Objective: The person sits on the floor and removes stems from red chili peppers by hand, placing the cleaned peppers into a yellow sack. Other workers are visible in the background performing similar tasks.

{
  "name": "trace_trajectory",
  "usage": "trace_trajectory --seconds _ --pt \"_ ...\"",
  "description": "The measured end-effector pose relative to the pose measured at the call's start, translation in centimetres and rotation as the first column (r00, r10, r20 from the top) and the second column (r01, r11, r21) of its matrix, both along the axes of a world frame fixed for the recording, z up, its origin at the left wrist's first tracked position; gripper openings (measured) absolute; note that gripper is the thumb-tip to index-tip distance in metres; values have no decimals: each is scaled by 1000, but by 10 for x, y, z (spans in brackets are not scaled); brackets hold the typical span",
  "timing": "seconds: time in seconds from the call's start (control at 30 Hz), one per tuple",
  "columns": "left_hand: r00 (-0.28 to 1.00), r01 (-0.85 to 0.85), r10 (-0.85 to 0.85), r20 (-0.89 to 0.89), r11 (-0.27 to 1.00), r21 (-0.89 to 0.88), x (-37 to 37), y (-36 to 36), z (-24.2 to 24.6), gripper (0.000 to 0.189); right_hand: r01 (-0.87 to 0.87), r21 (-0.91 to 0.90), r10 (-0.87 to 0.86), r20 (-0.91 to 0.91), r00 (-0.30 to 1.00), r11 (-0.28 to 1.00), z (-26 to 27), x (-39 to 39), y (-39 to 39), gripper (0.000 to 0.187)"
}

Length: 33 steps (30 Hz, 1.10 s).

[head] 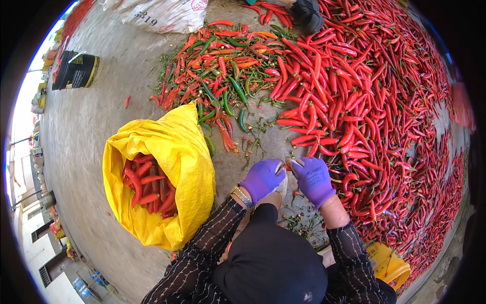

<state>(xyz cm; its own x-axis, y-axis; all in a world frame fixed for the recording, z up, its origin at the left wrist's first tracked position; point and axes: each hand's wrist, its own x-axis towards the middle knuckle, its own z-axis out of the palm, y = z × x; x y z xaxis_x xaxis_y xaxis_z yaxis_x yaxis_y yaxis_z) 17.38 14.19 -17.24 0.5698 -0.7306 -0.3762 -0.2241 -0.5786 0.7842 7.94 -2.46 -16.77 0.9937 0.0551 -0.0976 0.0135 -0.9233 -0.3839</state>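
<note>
My left hand (264,180) and my right hand (313,181), both in purple gloves with pale, dirtied fingertips, are nearly touching in front of my knees. Fingers on both are bent inward. A sliver of red, apparently a chili pepper, shows at the right fingertips; the gloves hide most of it. What the left fingers hold cannot be made out. To the left, a yellow woven sack (190,148) lies with its mouth toward me and whole red chili peppers (150,186) inside. A large heap of red chili peppers (341,95) spreads to the right of my right hand.
Ahead lies a pile of broken red and green peppers (212,68) with stems. Cut stems (303,224) litter the concrete floor (110,95). A black bucket (76,70), a white sack (167,15), a yellow bucket (387,264) and another person's dark shoe (307,17) are around.
</note>
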Motion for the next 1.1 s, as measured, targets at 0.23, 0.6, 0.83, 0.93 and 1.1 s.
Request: trace_trajectory --seconds 0.23,0.6,0.83,0.93,1.1 --pt "984 -159 144 -101 973 -167 -7 0 -8 17 51 402 -106 117 987 914 -7 -7 -4 43" --pt "485 -594 265 -833 799 -92 -5 14 -29 42 274 353 -221 -182 958 894 6 18 22 52" --pt "200 -879 341 -919 476 -14 -5 2 -35 33 567 -39 -565 -149 811 823 -22 83 -34 42" --pt "295 -861 491 -820 509 -5 -2 -1 -30 33 538 -206 -567 -125 814 817 -49 113 -48 38" --pt "521 -794 619 -587 604 -68 21 -13 -19 35 359 -226 -383 -74 921 906 -47 103 -34 29"
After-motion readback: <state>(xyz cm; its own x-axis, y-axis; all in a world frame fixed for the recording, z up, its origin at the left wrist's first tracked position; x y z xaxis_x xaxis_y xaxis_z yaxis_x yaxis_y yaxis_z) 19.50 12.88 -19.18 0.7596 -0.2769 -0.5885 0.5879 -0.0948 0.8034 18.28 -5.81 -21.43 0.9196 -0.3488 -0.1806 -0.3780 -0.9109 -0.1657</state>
